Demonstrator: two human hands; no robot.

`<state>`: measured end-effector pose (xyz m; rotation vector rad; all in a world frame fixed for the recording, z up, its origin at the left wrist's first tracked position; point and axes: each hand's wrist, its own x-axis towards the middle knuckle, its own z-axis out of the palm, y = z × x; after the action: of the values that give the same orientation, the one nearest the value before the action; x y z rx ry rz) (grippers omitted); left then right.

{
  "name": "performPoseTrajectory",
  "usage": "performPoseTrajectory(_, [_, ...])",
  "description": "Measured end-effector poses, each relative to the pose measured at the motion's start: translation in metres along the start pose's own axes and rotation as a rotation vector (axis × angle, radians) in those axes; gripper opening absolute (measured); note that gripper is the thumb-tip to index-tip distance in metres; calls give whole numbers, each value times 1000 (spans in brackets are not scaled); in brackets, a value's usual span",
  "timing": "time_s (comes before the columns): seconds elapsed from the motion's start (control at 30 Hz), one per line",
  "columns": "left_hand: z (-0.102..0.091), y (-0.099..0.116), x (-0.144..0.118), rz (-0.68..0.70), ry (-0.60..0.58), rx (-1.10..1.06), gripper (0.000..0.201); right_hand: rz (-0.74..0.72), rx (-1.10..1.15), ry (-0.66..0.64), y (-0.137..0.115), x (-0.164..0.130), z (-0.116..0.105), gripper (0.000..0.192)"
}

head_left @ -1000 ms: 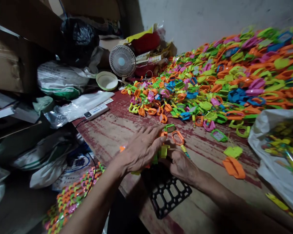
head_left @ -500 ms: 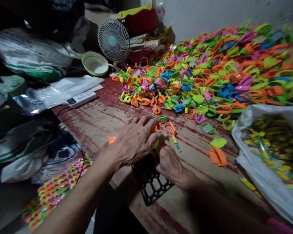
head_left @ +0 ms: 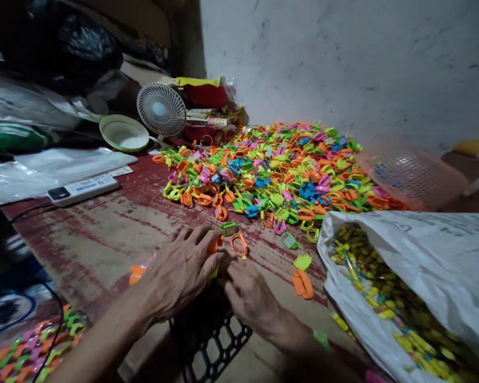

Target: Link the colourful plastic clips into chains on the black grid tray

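My left hand (head_left: 179, 274) is closed over an orange plastic piece (head_left: 215, 243), with a bit of yellow showing under the thumb. Against it, my right hand (head_left: 250, 298) is closed in a fist; what its fingers grip is hidden. Both hands are over a black plastic rack with openings (head_left: 217, 348), whose far part is in shadow and covered. Just beyond the fingers lie an orange oval loop (head_left: 240, 245) and a green piece (head_left: 229, 229). An orange piece (head_left: 137, 274), partly hidden, sticks out left of my left hand.
A large heap of coloured plastic pieces (head_left: 271, 175) covers the table's back. On the right, a white sack (head_left: 415, 250) holds many small yellow parts (head_left: 383, 303). A pink mesh basket (head_left: 415, 173), fan (head_left: 162, 109), bowl (head_left: 123, 133) and power strip (head_left: 83, 190) stand around.
The camera view has tilted up and turned right, so the scene sits lower and further left, with more wall and sack showing. Both hands stay together over the black rack.
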<state>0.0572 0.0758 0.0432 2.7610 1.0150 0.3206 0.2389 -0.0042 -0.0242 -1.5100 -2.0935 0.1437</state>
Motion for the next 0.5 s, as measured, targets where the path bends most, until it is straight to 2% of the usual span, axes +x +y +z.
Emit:
performPoseTrajectory(0.07, [-3, 2, 0, -9, -20, -6, 42, 192, -161, 29, 22, 8, -31, 24])
performPoseTrajectory(0.13, [-5, 4, 1, -33, -48, 3, 42, 553, -396, 44, 52, 23, -62, 25])
performPoseTrajectory(0.2, [-5, 6, 1, -66, -79, 13, 44, 721, -492, 71, 84, 40, -84, 28])
performPoseTrajectory(0.27, [-4, 6, 0, -81, -79, 10, 47, 823, -524, 78, 112, 55, -91, 35])
performPoseTrajectory(0.37, [-1, 4, -1, -79, -41, -11, 50, 970, -506, 36, 141, 69, -86, 42])
performPoseTrajectory(0.5, [0, 2, -2, -60, 6, -66, 49, 1102, -416, -17, 159, 70, -84, 26])
